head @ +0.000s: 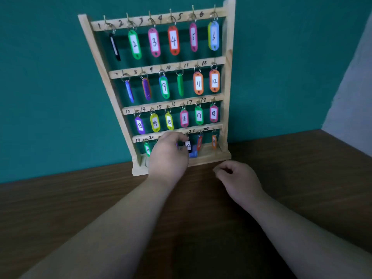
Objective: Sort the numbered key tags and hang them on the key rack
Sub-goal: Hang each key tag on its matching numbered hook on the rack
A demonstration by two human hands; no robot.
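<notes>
A wooden key rack [227, 77] stands against the teal wall, with four numbered rails of hooks. Coloured numbered tags hang on nearly every hook, such as tag 4 [173, 40] and tag 17 [198, 115]. My left hand [169, 156] reaches to the bottom rail, its fingers curled at the ring of a black tag marked 22 [188, 146]; a purple tag is mostly hidden behind the fingers. My right hand [234, 178] hovers above the table in front of the rack's base, fingers loosely curled and holding nothing.
The rack's base [213, 157] sits at the back of a dark wooden table [80, 198]. A small blue object [193, 154] lies on the base under the bottom rail. A pale wall [352, 97] rises at the right.
</notes>
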